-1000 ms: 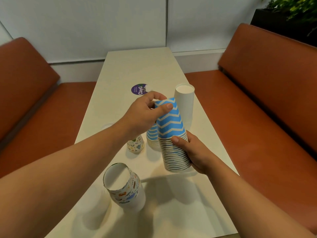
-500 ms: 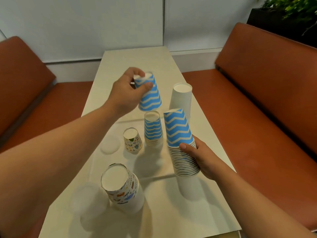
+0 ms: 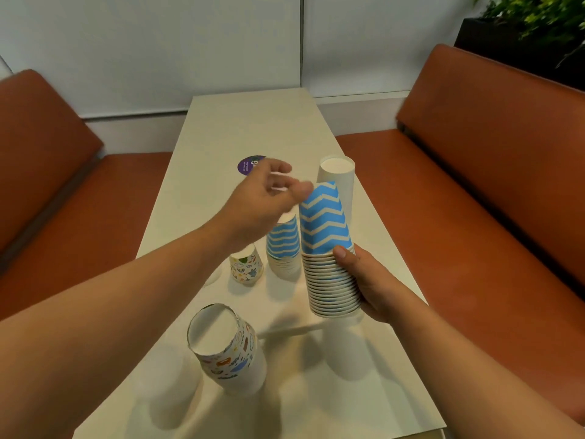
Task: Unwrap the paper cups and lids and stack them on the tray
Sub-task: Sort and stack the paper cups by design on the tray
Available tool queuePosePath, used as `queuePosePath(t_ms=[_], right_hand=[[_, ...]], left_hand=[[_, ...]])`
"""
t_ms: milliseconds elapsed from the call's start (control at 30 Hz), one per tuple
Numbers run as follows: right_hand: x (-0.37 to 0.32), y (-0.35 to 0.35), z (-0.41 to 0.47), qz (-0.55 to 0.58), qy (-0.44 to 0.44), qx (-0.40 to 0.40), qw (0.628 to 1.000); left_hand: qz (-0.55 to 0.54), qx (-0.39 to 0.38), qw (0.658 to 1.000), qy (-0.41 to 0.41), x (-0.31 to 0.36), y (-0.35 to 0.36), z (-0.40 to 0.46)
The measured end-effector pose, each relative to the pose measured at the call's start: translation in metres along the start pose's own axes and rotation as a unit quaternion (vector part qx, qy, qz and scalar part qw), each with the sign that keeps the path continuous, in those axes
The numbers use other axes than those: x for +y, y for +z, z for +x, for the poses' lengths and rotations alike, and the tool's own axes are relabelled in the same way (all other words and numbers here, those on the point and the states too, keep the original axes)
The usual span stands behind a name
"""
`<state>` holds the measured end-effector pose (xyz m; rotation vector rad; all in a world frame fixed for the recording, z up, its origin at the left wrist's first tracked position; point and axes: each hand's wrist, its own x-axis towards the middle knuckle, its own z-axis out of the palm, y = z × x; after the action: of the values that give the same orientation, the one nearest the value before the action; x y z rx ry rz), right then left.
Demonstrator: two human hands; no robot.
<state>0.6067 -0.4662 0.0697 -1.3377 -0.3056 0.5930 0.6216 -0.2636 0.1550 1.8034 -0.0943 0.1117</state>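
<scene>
Near the front edge of the tabletop (image 3: 364,403) stands a stack of picture cups (image 3: 226,350), upside down. Its white bottom faces up, so nothing can be in it.

A bit farther in, by the right edge, the right hand (image 3: 368,285) wraps its fingers round the low part of a tall blue stack (image 3: 329,251) and holds it up off the tabletop. These cups sit one inside the other, also upside down.

I think the step is moving blue cups one by one onto the small blue stack (image 3: 283,247) near the middle. The left hand (image 3: 264,201) hangs above that stack, empty, with loose fingers; it is blurry. Next it likely must pinch the top cup of the tall stack and lift only that one.

One small picture cup (image 3: 246,267) stands left of the small stack. Farther back is a white stack (image 3: 337,185), then a purple sticker (image 3: 248,164).

I cannot make out a tray.
</scene>
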Motion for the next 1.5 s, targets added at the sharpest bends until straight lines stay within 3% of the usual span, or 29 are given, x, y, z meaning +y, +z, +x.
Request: queuePosePath(t_ms=[100,267,433,533,667,800,967,1133,1200,1333,1500], right_hand=[[-0.005,0.005,0.002,-0.012,0.003,-0.032,0.999],[-0.004,0.007,0.004,-0.047,0.009,-0.008,0.999],[0.002,0.003,0.002,-0.059,0.0,0.017,0.998],[0.01,-0.002,-0.002,-0.055,0.011,0.031,0.998],[0.017,-0.007,-0.006,-0.048,0.023,0.042,0.998],[0.017,-0.008,-0.007,-0.043,0.02,0.044,0.998],[0.013,-0.009,-0.006,-0.042,0.014,0.042,0.998],[0.009,-0.006,-0.003,-0.031,0.009,0.033,0.999],[0.007,-0.002,-0.001,-0.019,0.007,0.03,0.999],[0.001,0.006,0.002,-0.018,0.006,0.004,1.0],[-0.006,0.012,0.005,-0.042,0.003,0.002,0.999]], left_hand=[[-0.018,-0.056,0.997,-0.053,-0.004,0.011,-0.009],[-0.031,-0.05,0.998,-0.027,-0.004,0.011,-0.012],[-0.071,-0.016,0.997,-0.001,0.003,0.008,-0.004],[-0.116,0.058,0.99,0.045,0.021,-0.008,0.017],[0.008,0.118,0.988,0.094,0.018,-0.035,0.035],[0.13,0.09,0.985,0.069,-0.017,-0.03,0.035],[0.169,0.02,0.985,-0.003,-0.04,-0.029,0.033],[0.099,0.06,0.993,0.032,-0.017,-0.02,0.014],[0.046,0.032,0.998,0.015,-0.008,-0.008,0.001],[-0.065,-0.075,0.989,-0.113,-0.008,0.011,-0.017],[-0.13,-0.095,0.979,-0.127,-0.008,0.015,-0.02]])
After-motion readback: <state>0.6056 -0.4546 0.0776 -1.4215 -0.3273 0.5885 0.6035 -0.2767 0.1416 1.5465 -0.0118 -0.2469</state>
